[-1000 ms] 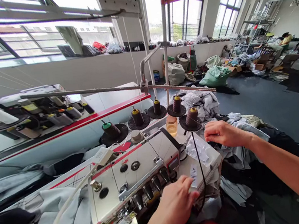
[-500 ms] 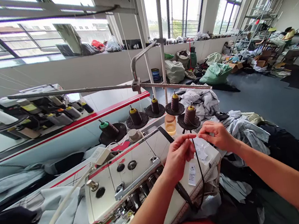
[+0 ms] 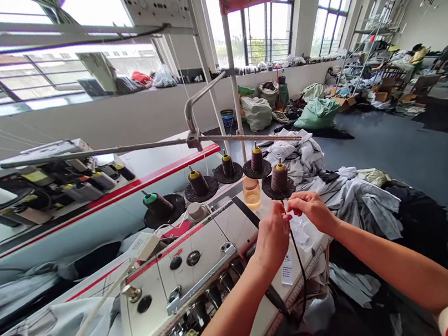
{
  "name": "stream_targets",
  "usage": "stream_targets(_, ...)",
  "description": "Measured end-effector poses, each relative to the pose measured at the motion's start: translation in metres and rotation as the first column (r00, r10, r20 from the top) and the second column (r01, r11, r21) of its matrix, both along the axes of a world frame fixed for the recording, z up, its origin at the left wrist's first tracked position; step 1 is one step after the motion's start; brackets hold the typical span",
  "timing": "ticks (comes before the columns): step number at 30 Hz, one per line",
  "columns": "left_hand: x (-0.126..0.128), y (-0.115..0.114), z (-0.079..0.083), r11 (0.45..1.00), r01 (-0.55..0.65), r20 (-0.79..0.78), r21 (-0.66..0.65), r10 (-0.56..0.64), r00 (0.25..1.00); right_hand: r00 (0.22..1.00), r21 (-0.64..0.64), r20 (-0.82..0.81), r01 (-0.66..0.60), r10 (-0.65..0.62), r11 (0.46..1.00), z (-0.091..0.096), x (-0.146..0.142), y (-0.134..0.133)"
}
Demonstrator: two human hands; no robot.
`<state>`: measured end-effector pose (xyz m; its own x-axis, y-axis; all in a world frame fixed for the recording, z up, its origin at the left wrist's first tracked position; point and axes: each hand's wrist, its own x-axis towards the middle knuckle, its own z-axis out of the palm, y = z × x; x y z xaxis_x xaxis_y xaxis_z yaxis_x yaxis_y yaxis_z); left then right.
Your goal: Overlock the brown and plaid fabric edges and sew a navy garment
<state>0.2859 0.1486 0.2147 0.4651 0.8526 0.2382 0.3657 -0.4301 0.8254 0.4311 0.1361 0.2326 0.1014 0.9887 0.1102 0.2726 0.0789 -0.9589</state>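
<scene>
My left hand (image 3: 274, 234) and my right hand (image 3: 312, 212) meet above the table of an overlock sewing machine (image 3: 184, 269), fingertips pinched close together. A thin black cord (image 3: 298, 263) rises between them and hangs down past the table's edge. Both hands seem to pinch its upper part, though my fingers hide the exact grip. Just below my right hand lies a crumpled clear plastic bag (image 3: 302, 233). A white paper tag (image 3: 287, 270) sits under my left wrist.
Several dark thread cones (image 3: 279, 178) stand on spool stands behind the machine, beside an amber glass jar (image 3: 252, 193). Heaped garments (image 3: 364, 206) lie to the right. A second sewing machine (image 3: 53, 179) stands at the left, under an overhead thread rack (image 3: 148, 144).
My hands have drawn closer together around the top of the black cord, and my right hand has moved slightly left. The whole view has shifted a little as my head turned.
</scene>
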Motion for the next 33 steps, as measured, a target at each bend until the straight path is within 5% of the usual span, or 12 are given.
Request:
stream_targets(4, -0.006, 0.009, -0.012, 0.964, 0.085, -0.096, 0.253, -0.062, 0.993, 0.994, -0.027, 0.103, 0.033, -0.030, 0.999, 0.001, 0.001, 0.006)
stream_targets(8, -0.019, 0.013, -0.026, 0.825, 0.181, -0.186, 0.536, -0.094, 0.978, 0.976, -0.039, 0.213, 0.053, -0.044, 0.998, 0.002, 0.002, 0.008)
stream_targets(12, -0.023, 0.016, -0.034, 0.708, 0.167, -0.193, 0.686, -0.044, 0.980, 0.976, -0.057, 0.214, 0.065, -0.051, 0.996, 0.005, 0.002, 0.009)
stream_targets(16, -0.020, 0.017, -0.038, 0.754, 0.102, -0.174, 0.649, 0.017, 0.985, 0.968, -0.094, 0.248, 0.059, -0.034, 0.994, 0.009, 0.004, 0.011)
stream_targets(19, -0.028, 0.011, -0.040, 0.816, -0.086, -0.095, 0.572, 0.169, 0.981, 0.945, -0.094, 0.327, 0.053, -0.020, 0.994, 0.009, 0.010, 0.013)
stream_targets(22, -0.042, 0.000, -0.037, 0.759, -0.289, 0.166, 0.584, 0.237, 0.957, 0.911, -0.040, 0.411, 0.011, 0.007, 0.999, 0.007, 0.019, 0.014)
stream_targets(23, -0.045, -0.005, -0.034, 0.751, -0.352, 0.284, 0.559, 0.226, 0.932, 0.899, -0.024, 0.436, -0.016, 0.025, 1.000, 0.007, 0.022, 0.015)
stream_targets(25, -0.043, -0.013, -0.026, 0.842, -0.387, 0.453, 0.376, 0.197, 0.869, 0.879, -0.009, 0.472, -0.076, 0.071, 0.997, 0.007, 0.025, 0.015)
stream_targets(27, -0.030, -0.018, -0.017, 0.967, -0.253, 0.519, 0.030, 0.202, 0.831, 0.866, -0.011, 0.485, -0.131, 0.120, 0.991, 0.009, 0.026, 0.015)
stream_targets(28, -0.022, -0.019, -0.013, 0.977, -0.144, 0.528, -0.159, 0.208, 0.823, 0.862, -0.017, 0.486, -0.156, 0.145, 0.988, 0.010, 0.025, 0.015)
stream_targets(30, -0.004, -0.016, -0.008, 0.887, 0.066, 0.541, -0.457, 0.219, 0.812, 0.854, -0.021, 0.487, -0.198, 0.183, 0.980, 0.013, 0.023, 0.015)
stream_targets(33, 0.009, -0.009, -0.009, 0.699, 0.291, 0.552, -0.653, 0.176, 0.815, 0.845, -0.030, 0.476, -0.260, 0.242, 0.965, 0.017, 0.019, 0.015)
